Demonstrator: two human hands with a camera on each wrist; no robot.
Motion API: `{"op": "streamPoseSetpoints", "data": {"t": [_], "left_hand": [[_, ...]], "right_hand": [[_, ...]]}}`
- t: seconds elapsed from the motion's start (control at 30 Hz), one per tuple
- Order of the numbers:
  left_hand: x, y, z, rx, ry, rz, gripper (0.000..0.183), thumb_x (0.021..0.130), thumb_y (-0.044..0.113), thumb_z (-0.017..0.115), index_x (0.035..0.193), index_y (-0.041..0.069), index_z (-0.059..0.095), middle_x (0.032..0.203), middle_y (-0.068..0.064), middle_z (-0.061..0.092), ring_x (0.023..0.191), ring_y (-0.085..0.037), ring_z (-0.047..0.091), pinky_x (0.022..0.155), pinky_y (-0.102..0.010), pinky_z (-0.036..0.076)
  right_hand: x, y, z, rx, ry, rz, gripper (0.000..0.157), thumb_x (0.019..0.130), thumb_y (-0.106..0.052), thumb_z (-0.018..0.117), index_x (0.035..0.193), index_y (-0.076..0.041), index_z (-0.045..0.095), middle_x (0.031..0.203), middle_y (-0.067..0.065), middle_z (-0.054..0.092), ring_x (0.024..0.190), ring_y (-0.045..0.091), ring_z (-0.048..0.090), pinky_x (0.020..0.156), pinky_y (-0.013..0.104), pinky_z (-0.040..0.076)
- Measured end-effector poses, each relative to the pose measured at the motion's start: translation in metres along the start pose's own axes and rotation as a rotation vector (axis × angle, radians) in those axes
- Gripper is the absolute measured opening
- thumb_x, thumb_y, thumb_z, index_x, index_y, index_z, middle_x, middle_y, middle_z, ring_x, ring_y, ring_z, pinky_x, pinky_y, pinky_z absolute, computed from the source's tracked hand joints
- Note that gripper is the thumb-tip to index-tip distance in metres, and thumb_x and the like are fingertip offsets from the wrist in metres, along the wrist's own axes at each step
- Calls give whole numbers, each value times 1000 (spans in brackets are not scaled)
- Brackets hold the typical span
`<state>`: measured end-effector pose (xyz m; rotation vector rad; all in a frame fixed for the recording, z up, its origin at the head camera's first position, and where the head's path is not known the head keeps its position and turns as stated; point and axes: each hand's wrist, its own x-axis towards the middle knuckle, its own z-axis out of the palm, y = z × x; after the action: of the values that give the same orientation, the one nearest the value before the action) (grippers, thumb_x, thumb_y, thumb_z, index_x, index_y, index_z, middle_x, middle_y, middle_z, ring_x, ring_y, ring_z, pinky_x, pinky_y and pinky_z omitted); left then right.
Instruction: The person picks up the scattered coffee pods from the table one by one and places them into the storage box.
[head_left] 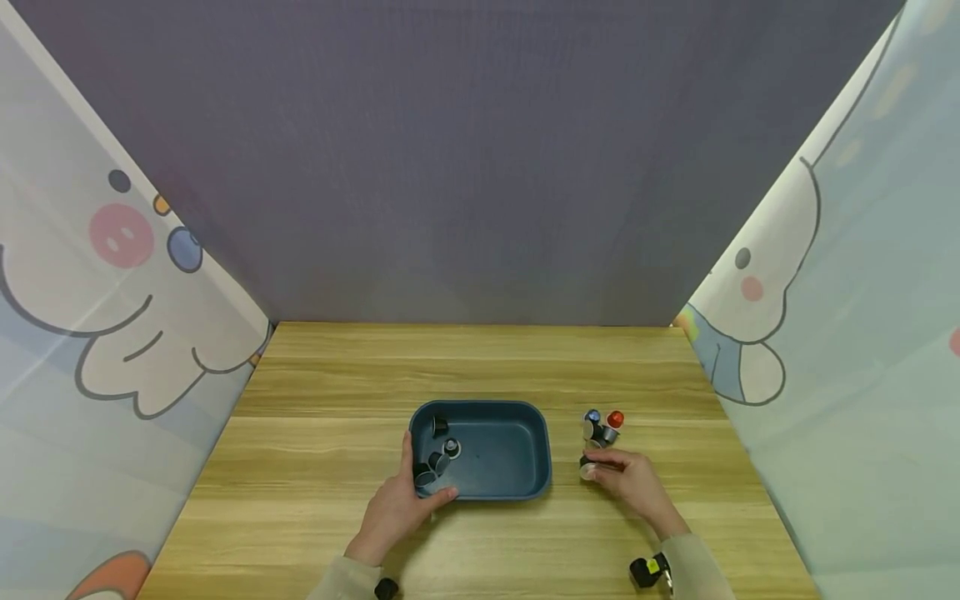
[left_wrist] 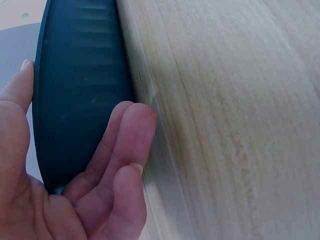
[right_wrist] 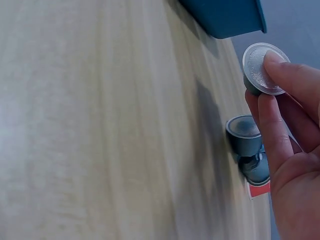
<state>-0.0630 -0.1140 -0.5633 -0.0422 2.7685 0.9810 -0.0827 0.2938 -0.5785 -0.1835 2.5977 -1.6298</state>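
A dark blue rectangular tray (head_left: 498, 454) sits on the table, with several black and silver coffee capsules (head_left: 452, 448) towards its left end. My left hand (head_left: 397, 508) grips the tray's near left corner, thumb along the front rim and index finger up the left side. In the left wrist view, its other fingers (left_wrist: 135, 130) curl by the tray's outer wall. To the right of the tray, my right hand (head_left: 633, 483) pinches a dark coffee capsule (right_wrist: 257, 70) with a silver foil lid between thumb and fingers. It is lifted off the table.
Just beyond my right hand lies a small cluster of capsules, including a red capsule (head_left: 616, 418), a blue capsule (head_left: 592, 415) and several dark ones. The wooden table (head_left: 345, 367) meets a grey backdrop (head_left: 472, 208); cartoon-printed curtains (head_left: 832, 350) flank both sides.
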Motion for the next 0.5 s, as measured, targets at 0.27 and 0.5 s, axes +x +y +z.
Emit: {"op": "streamPoseSetpoints", "data": {"t": [0.27, 0.5], "left_hand": [[-1, -1, 1, -6, -2, 9, 128, 76, 68, 74, 161, 11, -3, 63, -5, 53, 54, -18, 49, 49, -36, 37], [0, 0, -1, 1, 2, 14, 128, 75, 68, 74, 161, 10, -2, 66, -7, 56, 57, -18, 51, 52, -37, 39]], "right_hand": [[1, -9, -6, 80, 25, 91, 32, 84, -14, 81, 114, -3, 75, 121, 17, 68, 101, 10, 67, 79, 24, 53], [3, -12, -10, 91, 24, 88, 35, 87, -16, 79, 118, -2, 73, 121, 19, 67, 100, 10, 67, 79, 25, 53]]}}
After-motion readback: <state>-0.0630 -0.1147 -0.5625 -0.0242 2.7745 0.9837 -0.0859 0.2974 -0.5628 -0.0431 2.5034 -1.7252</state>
